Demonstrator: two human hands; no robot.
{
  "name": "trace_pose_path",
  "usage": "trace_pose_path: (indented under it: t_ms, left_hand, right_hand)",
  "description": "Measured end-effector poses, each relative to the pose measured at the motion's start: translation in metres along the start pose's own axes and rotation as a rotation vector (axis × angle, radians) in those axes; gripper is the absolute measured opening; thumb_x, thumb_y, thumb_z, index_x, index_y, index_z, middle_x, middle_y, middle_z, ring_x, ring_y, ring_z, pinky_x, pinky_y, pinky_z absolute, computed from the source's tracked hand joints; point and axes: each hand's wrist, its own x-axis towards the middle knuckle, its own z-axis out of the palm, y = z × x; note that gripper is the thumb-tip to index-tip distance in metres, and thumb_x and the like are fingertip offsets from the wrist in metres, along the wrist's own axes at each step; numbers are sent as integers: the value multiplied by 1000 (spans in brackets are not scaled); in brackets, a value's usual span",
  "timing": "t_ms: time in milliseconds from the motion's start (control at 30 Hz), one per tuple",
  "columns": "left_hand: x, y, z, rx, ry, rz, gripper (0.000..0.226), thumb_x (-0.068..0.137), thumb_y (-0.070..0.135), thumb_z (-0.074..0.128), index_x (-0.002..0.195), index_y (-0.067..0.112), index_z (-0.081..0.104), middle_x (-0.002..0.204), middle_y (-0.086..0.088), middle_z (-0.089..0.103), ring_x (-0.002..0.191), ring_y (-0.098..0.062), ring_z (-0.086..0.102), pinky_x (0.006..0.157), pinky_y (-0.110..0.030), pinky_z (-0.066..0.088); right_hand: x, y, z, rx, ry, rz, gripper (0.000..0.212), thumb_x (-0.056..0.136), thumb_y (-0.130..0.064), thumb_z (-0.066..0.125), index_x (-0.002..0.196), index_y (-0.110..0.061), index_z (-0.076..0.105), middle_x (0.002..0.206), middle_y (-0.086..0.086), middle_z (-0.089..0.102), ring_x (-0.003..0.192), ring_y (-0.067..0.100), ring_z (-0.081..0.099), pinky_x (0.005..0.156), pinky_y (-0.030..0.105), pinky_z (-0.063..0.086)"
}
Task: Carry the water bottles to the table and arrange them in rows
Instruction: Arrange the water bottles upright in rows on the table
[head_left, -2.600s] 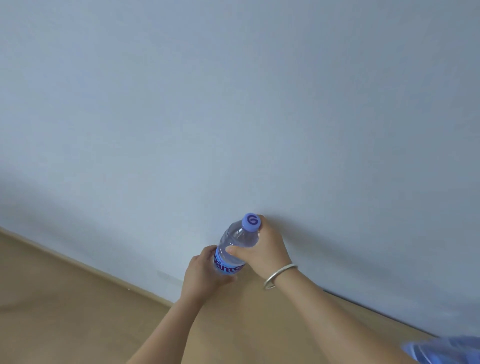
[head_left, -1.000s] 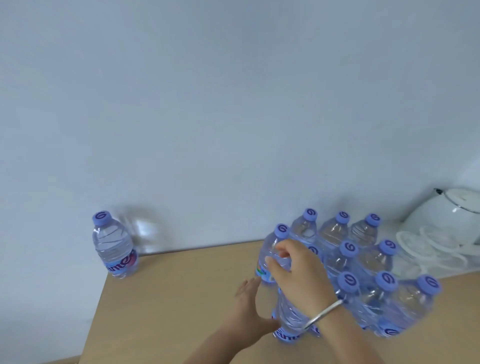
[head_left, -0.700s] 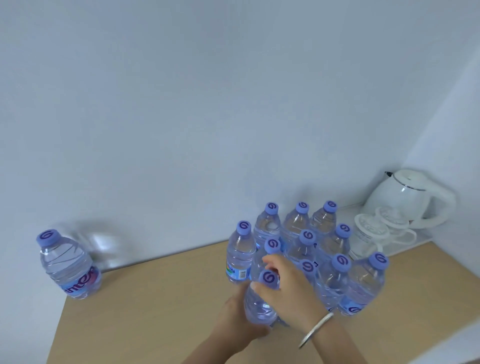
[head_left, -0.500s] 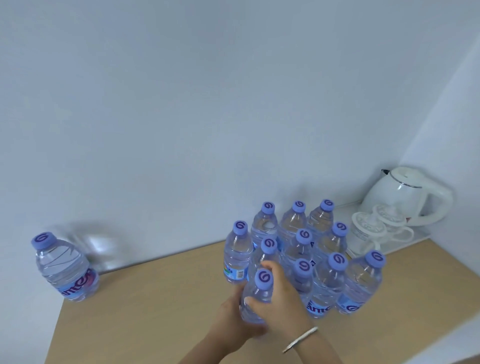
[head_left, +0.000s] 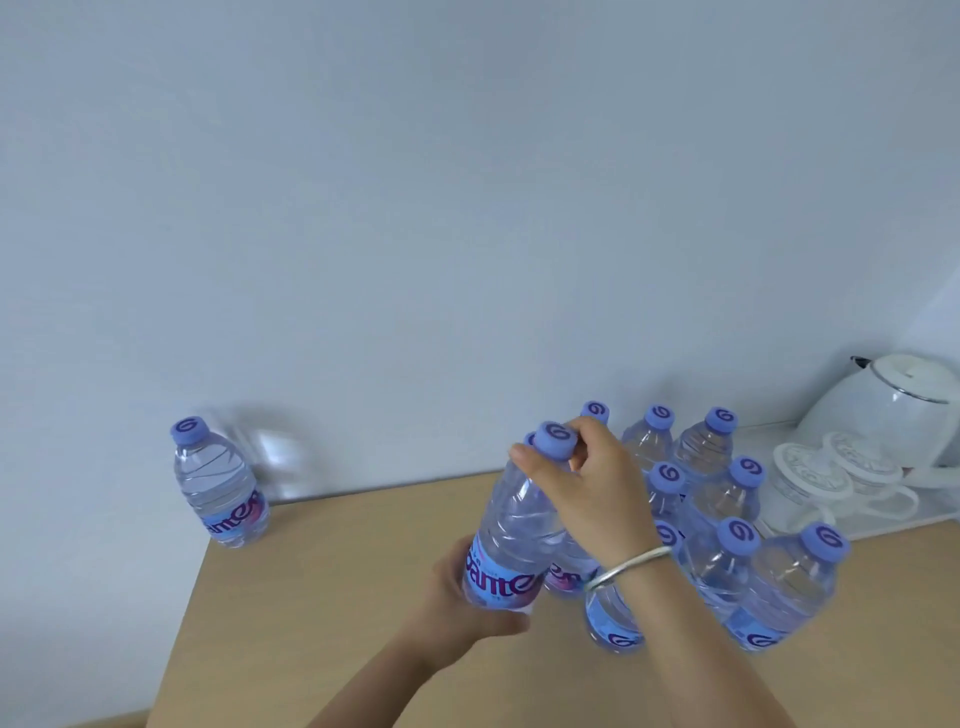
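I hold a clear water bottle (head_left: 519, 525) with a purple cap, tilted, just above the wooden table (head_left: 332, 582). My right hand (head_left: 597, 493) grips its neck and cap from above. My left hand (head_left: 462, 608) cups its base from below. Right behind it, several matching bottles (head_left: 727, 519) stand packed in rows against the wall. One lone bottle (head_left: 218, 493) stands upright at the table's far left corner by the wall.
A white electric kettle (head_left: 893, 410) and upturned white cups (head_left: 826, 478) sit on a white tray at the back right. The table's left edge runs down from the lone bottle. A pale wall backs the table.
I have pulled one bottle out of the packed group toward the left and lifted it, my left hand moving under its base. The view has shifted closer.
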Motion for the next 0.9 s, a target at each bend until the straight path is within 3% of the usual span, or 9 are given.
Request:
trace_pose_path:
  t_ms: [67,167,300,367,433,500,633,800,900]
  left_hand:
    - [-5,7,-9,-65,-24,19,63,52,-5,82,109,3,58,87,-1,72,76,-10,67,66,-23,53]
    - [-13,14,-14,-127,68,51,69,42,14,85,104,7,55,84,-1,71,72,-11,66,64,-24,52]
    - [-24,16,-16,-9,365,97,75,35,28,85,99,28,45,93,-3,63,71,-11,66,59,-22,52]
    - [-32,18,-28,-13,371,119,78,37,27,87,104,30,46,100,-6,61,81,-15,66,64,-25,54]
    - [-42,22,-51,-86,264,107,78,42,24,87,111,21,50,104,-7,64,89,-16,66,70,-26,54]
    - [-53,28,-74,-102,194,89,73,43,24,84,110,14,57,106,-3,67,93,-14,65,73,-26,52]
    - [-76,28,-104,-94,340,80,71,41,22,82,108,9,60,105,-7,68,93,-18,65,75,-30,55]
    - [-103,5,-130,-83,457,40,65,46,24,85,106,18,62,100,0,70,91,-14,67,75,-28,55]
    - [-109,-7,-149,-9,510,13,64,47,30,85,106,26,60,102,6,69,94,-10,66,84,-30,54]
  right_hand:
    - [10,-10,-3,85,-142,29,30,71,-40,74,74,-25,48,60,-13,39,55,-6,46,55,9,35]
    - [16,-18,0,98,-392,113,43,69,-46,74,101,-35,47,90,-21,52,86,-6,53,72,13,38]
    - [15,-28,22,138,-349,136,53,66,-43,77,110,-29,49,112,-13,59,104,8,57,91,28,46]
    - [18,-37,30,200,-375,97,45,67,-35,79,104,-30,53,107,-8,64,99,9,62,87,28,48]
    - [23,-47,36,271,-464,78,41,66,-28,81,98,-28,54,101,-1,70,95,14,66,87,34,51]
    - [27,-56,45,359,-580,94,51,60,-26,85,102,-20,56,99,1,73,95,17,68,88,39,53]
    - [28,-74,79,378,-750,39,57,57,-31,78,107,-10,60,90,-9,73,85,7,67,71,23,49]
    - [14,-89,129,333,-794,-29,52,60,-30,83,103,-10,61,99,6,72,96,22,67,84,39,53]
    - [4,-94,158,338,-794,-31,45,62,-24,85,99,-12,62,86,-7,72,82,10,68,72,25,54]
